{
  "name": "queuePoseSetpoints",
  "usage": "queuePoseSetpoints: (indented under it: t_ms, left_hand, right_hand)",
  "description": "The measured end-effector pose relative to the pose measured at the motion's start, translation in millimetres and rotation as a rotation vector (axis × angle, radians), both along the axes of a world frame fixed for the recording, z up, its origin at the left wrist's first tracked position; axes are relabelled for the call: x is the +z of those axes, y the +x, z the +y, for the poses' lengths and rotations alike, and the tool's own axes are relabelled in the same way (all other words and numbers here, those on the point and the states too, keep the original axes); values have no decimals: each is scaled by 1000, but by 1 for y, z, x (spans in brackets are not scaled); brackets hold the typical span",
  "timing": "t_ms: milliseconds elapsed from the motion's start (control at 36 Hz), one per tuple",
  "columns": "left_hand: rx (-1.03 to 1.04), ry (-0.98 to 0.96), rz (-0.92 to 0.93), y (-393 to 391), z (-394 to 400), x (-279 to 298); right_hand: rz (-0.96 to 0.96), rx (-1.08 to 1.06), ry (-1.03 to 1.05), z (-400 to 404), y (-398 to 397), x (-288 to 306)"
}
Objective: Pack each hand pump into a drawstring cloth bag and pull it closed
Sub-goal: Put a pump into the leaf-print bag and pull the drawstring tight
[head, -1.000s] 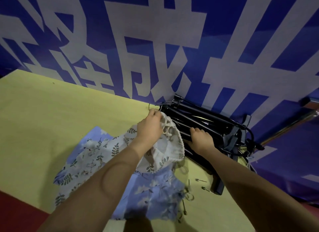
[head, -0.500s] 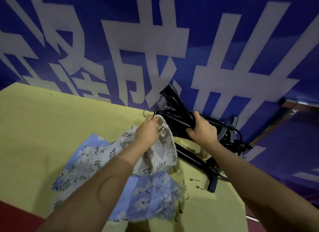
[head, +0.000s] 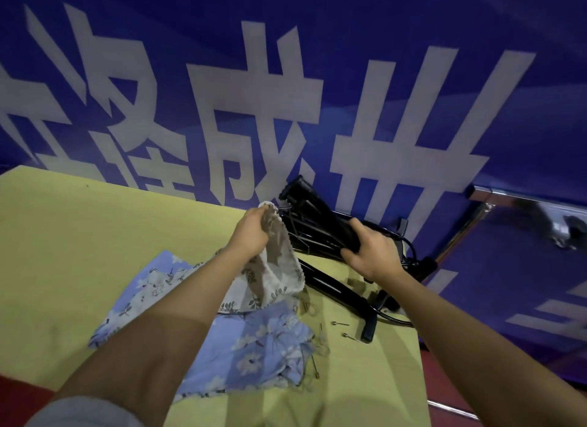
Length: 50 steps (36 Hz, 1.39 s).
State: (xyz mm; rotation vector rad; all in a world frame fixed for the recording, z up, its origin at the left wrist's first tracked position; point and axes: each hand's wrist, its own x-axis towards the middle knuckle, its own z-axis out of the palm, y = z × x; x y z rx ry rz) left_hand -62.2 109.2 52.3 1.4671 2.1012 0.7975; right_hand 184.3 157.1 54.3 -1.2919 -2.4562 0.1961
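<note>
Head view is showing the left hand (head: 251, 232) pinching a bag (head: 279, 261) at its mouth; the right hand (head: 371, 252) is gripping a black pump (head: 317, 213) over the table (head: 79, 236), its lower end hidden.

Left hand (head: 251, 232) and right hand (head: 371, 252) raised, each grip closed.

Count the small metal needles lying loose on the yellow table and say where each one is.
3 clearly: two needles lie between the blue floral bags and the pump foot; one needle lies at the bags' right edge. More may be hidden under cloth.
</note>
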Motion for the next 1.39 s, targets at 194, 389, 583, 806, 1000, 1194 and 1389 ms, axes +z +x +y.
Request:
queuePoseSetpoints:
  t_ms: [194,389,583,806,1000,1194,1389]
  left_hand:
    - [-43,1,29,1,-9,13]
    - [-137,-78,165,-2,-19,12]
    - [-136,-24,173,3,-25,22]
    - [-314,-69,263,26,-36,23]
    - [-260,18,641,37,-38,9]
    - [-134,74,507,34,-32,4]
    - [-32,150,301,25,-38,14]
  right_hand:
    - [-359,98,-4,-5,2,-9]
    - [-502,147,54,-8,-10,-9]
    - [-602,259,209,-10,-26,-2]
    - [-626,282,394,-13,-59,8]
    - [-471,316,657,-12,-70,19]
    - [-109,409,830,-9,-55,16]
    - [-65,316,431,-15,-45,-6]
